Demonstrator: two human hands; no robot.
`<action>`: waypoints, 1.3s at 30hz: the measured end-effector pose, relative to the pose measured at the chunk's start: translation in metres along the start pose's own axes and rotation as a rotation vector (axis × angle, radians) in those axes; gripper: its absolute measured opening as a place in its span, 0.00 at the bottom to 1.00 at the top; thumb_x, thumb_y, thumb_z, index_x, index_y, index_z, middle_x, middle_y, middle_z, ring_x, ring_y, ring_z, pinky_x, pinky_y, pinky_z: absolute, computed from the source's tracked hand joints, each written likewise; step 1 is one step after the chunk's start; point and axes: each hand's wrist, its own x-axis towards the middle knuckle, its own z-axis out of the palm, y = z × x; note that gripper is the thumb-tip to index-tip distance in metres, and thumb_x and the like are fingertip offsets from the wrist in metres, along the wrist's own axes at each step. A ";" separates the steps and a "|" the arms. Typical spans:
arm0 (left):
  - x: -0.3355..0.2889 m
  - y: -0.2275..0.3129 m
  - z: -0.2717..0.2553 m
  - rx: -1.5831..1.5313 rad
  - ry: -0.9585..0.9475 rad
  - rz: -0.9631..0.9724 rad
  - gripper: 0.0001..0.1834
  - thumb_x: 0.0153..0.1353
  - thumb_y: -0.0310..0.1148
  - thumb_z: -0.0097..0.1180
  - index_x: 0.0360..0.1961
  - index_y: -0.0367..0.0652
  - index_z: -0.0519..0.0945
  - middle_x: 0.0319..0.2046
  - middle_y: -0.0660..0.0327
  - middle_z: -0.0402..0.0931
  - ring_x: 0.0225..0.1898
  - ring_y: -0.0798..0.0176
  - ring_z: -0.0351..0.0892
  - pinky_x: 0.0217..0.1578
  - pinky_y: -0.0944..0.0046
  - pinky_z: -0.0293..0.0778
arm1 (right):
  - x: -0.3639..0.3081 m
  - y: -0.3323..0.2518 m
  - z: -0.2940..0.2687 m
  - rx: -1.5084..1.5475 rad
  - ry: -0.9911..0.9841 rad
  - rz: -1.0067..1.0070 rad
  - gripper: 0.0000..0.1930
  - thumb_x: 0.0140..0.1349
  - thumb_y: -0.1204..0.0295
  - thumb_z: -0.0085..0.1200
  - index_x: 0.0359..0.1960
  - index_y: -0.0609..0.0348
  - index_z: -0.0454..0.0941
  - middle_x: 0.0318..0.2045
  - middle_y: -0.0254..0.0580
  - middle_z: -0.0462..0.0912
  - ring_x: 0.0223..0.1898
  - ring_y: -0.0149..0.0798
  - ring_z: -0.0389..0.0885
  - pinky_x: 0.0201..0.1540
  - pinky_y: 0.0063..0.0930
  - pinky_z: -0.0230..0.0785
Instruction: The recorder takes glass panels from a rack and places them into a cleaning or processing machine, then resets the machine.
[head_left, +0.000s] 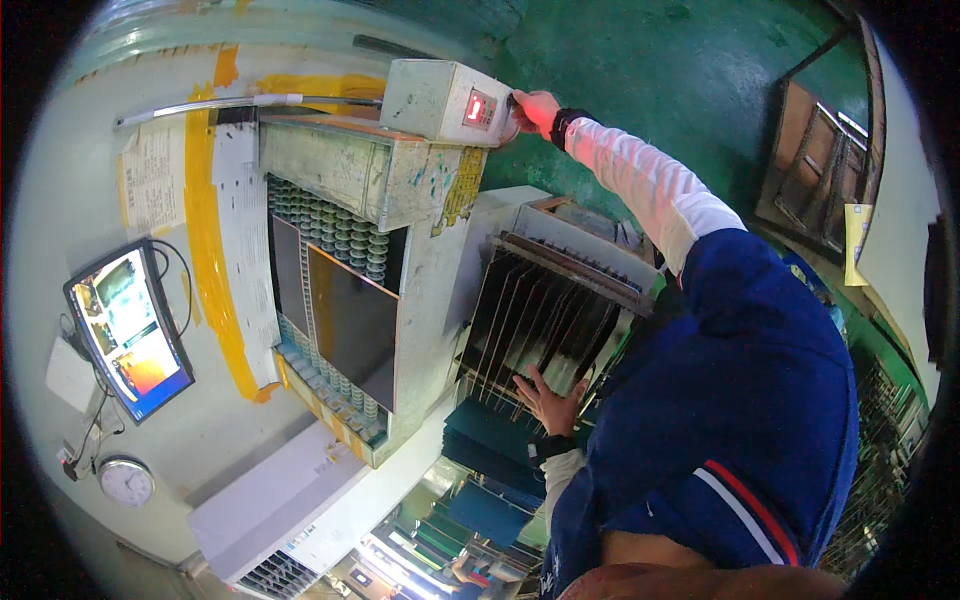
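My right hand reaches out to the red-lit display side of a grey control box. Its fingers are bent in at the panel's edge, and what lies under the tips is hidden. My left hand is spread open with nothing in it, over or beside the lower edge of a rack of upright dark panels; contact is unclear. Left of both hands is a pale machine with stacked wheel rollers. A dark flat panel stands upright in its opening, and a narrower grey panel shows beside it.
On the wall at the left hang a lit monitor and a round clock. A pale lilac cabinet sits below the machine. Stacked dark blue sheets lie below the rack. Green floor spreads at the top, with a wooden frame at right.
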 end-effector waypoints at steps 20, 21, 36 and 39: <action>0.008 -0.003 0.007 0.042 0.004 0.016 0.61 0.36 0.60 0.69 0.68 0.53 0.48 0.68 0.44 0.30 0.68 0.35 0.28 0.63 0.38 0.40 | 0.005 0.002 -0.004 0.082 -0.018 0.001 0.17 0.61 0.59 0.50 0.22 0.59 0.74 0.18 0.39 0.75 0.14 0.35 0.71 0.15 0.31 0.61; 0.008 -0.005 0.007 0.034 0.007 0.011 0.61 0.36 0.60 0.69 0.68 0.53 0.48 0.68 0.44 0.30 0.68 0.35 0.28 0.63 0.38 0.41 | 0.003 0.001 -0.001 0.070 -0.018 0.001 0.17 0.61 0.59 0.50 0.23 0.59 0.74 0.18 0.39 0.76 0.14 0.35 0.71 0.15 0.31 0.61; 0.007 -0.005 0.006 0.003 0.018 0.001 0.60 0.36 0.58 0.70 0.68 0.55 0.49 0.69 0.45 0.30 0.68 0.34 0.30 0.61 0.37 0.44 | -0.001 0.000 0.002 0.000 -0.017 0.019 0.17 0.65 0.56 0.46 0.25 0.55 0.73 0.21 0.35 0.77 0.18 0.31 0.73 0.21 0.25 0.67; 0.007 -0.003 0.005 -0.012 0.019 -0.005 0.60 0.36 0.57 0.70 0.68 0.56 0.49 0.69 0.46 0.29 0.68 0.34 0.30 0.61 0.37 0.44 | -0.001 0.000 0.003 0.008 -0.020 0.022 0.17 0.65 0.56 0.46 0.25 0.56 0.73 0.21 0.35 0.76 0.18 0.31 0.72 0.20 0.25 0.67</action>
